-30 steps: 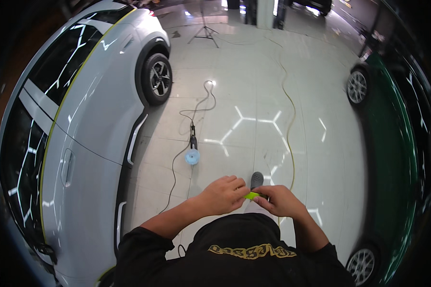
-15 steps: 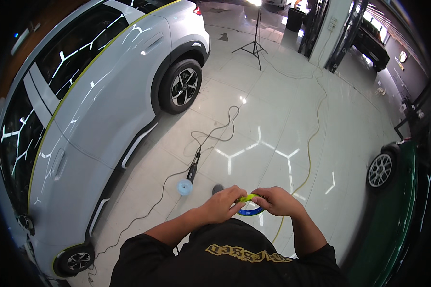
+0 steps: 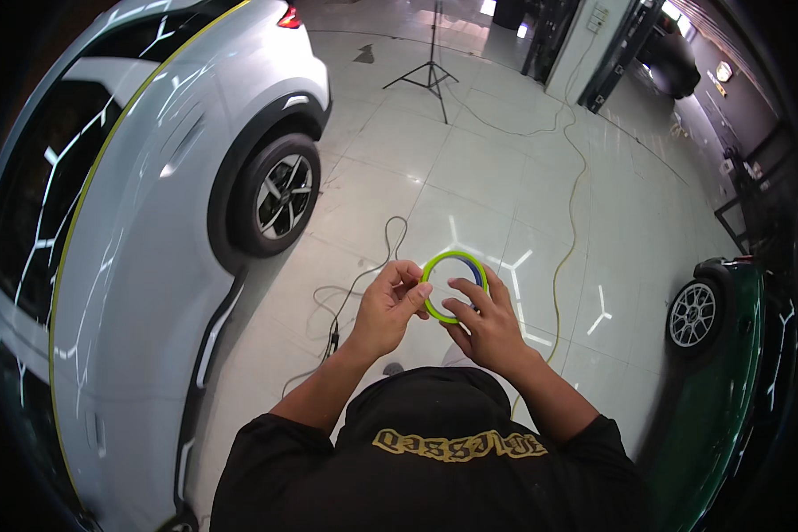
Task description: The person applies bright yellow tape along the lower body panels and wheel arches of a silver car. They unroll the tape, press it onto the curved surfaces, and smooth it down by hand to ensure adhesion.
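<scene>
Lime-green tape roll [image 3: 453, 254] (blue showing inside the ring, upper R) is up in both hands in front of the torso, its hole facing the head cam. L hand [image 3: 386, 306]: grip clamped on the roll's L rim, thumb on the near face, fingertips partly hidden. R hand [image 3: 489, 326]: grip clamped too, two fingers reaching into the hole, others round the outside at the R & bottom rim. Bare forearms come out of a blk T-shirt [image 3: 452, 496] w/ gold lettering.

To the L: silver-white car [image 3: 160, 266], rear wheel [image 3: 285, 197] in view, a yellow-green strip [image 3: 89, 191] running along below its windows. To the R: dk green car [image 3: 718, 399] w/ a multi-spoke wheel [image 3: 693, 314].

Btwn the cars, pale glossy tile floor [image 3: 470, 168]; yellow hose [image 3: 574, 232] snakes past R of the hands, & a thin cord [image 3: 387, 244] lies looped near the L hand, partly covered by that arm. Further off: blk tripod stand [image 3: 432, 75], pale column [image 3: 569, 53] nr top R.
</scene>
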Demonstrator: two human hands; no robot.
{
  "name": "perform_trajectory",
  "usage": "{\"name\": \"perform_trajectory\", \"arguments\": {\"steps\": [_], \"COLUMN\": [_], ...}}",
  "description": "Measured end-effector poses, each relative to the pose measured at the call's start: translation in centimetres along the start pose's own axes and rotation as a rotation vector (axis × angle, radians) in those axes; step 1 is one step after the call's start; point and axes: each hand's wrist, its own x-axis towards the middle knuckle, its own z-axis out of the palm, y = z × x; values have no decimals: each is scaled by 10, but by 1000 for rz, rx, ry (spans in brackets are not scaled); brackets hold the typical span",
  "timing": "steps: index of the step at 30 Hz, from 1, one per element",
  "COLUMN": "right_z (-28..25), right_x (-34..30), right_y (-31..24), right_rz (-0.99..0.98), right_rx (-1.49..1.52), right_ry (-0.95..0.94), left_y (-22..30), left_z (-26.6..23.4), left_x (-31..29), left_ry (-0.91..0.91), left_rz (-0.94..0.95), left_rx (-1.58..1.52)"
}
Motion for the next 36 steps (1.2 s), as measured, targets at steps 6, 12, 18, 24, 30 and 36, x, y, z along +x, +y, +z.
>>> {"name": "perform_trajectory", "arguments": {"steps": [6,12,18,24,30,36], "right_z": [30,32,37,60,74,87], "right_x": [73,159,237,293,356,388], "right_y": [141,270,353,416,492,559], "right_rz": [-10,-114,-265,-155,-100,24], "right_rx": [391,513,505,542,457,461], "right_ry": [-26,-187,-301,-308,-340,-380], "left_y": [10,14,6,-12,-37,-63], "left_z": [-4,22,18,12,-9,-14], "left_x": [141,250,332,427,537,624], "left_ry": [-76,58,215,335,250,184], "left_rz": [300,364,181,260,250,217], "left_rx": [572,830,766,712,656,760]}}
